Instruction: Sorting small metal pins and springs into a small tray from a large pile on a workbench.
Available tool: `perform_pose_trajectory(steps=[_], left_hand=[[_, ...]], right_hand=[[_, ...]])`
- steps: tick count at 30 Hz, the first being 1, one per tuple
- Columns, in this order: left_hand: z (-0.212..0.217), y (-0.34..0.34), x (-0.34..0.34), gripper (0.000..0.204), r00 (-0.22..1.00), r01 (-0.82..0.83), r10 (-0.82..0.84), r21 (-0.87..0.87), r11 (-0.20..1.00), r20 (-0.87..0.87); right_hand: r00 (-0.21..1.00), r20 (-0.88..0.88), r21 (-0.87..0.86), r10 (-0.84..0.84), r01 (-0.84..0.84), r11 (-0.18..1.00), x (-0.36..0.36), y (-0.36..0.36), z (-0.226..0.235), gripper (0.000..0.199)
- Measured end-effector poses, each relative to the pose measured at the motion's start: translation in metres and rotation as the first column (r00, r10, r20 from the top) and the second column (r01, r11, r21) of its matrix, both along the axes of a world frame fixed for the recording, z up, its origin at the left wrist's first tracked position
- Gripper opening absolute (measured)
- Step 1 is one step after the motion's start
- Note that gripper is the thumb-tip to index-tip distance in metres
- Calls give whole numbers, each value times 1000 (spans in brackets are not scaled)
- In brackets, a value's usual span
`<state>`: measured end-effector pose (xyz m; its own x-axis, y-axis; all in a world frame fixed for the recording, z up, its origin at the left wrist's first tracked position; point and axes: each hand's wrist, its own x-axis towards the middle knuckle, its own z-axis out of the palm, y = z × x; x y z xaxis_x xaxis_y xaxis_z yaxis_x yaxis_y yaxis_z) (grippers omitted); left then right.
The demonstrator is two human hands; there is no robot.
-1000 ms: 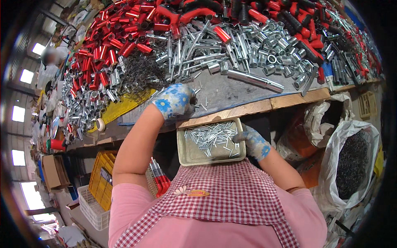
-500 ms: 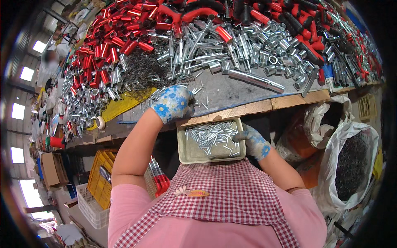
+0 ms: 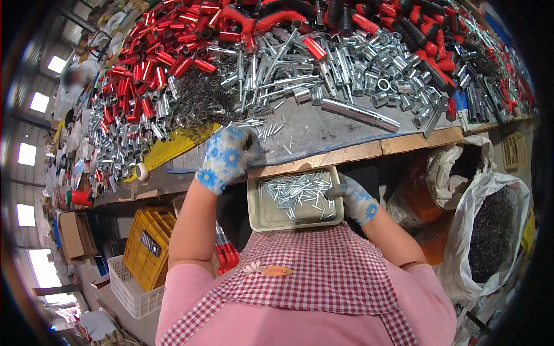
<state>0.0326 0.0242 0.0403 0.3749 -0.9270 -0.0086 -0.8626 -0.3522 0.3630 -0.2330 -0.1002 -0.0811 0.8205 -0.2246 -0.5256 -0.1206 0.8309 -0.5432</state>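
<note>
Just below frame centre, the right hand (image 3: 358, 202) grips a tray (image 3: 267, 212) of pins (image 3: 293, 190), I can't tell if the curled left hand (image 3: 228, 157) holds any, and this apparent gathering next needs the tray steady.

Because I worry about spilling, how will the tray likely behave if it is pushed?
The tray is probably stiff: its walls stand straight. Its thin, loose pins may slide or roll. The walls should hold them unless it tips.
</note>
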Motion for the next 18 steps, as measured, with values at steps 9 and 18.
perform_pose_trajectory(steps=[9,18], left_hand=[[10,-19,-33,34,972,-113,115,23,993,-204],[-26,-67,-4,30,986,-138,112,221,965,125]], right_hand=[[998,58,82,12,-17,997,0,-3,-14,71],[999,50,10,-3,2,1000,-2,4,0,73]])
